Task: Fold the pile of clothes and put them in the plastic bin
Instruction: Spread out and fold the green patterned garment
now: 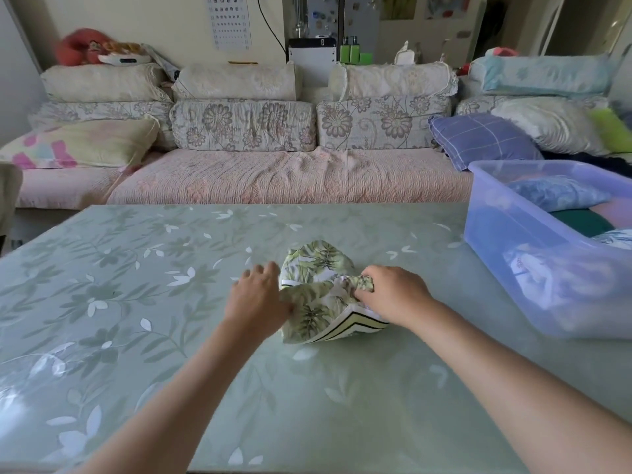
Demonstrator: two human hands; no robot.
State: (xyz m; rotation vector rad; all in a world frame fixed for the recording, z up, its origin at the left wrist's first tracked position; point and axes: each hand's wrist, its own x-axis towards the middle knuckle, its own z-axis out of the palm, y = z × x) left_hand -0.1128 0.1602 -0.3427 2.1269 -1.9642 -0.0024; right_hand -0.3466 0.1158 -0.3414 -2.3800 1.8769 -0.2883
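table (143, 302) fills lower frame, no pile left on it. plastic bin (506, 213) at right edge already holds several folded pieces. leaf-print garment (319, 295) at center, half folded, looks like the last one. left hand (256, 299) pinches its left edge, right hand (393, 295) grips bunched cloth.

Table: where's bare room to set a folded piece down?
Widest bare patch: table left of the left hand, out to its left edge. Then the strip between the leaf-print garment and the far edge. Crowded on the right: the plastic bin, already holding clothes, leaves a narrower gap beside the right hand.
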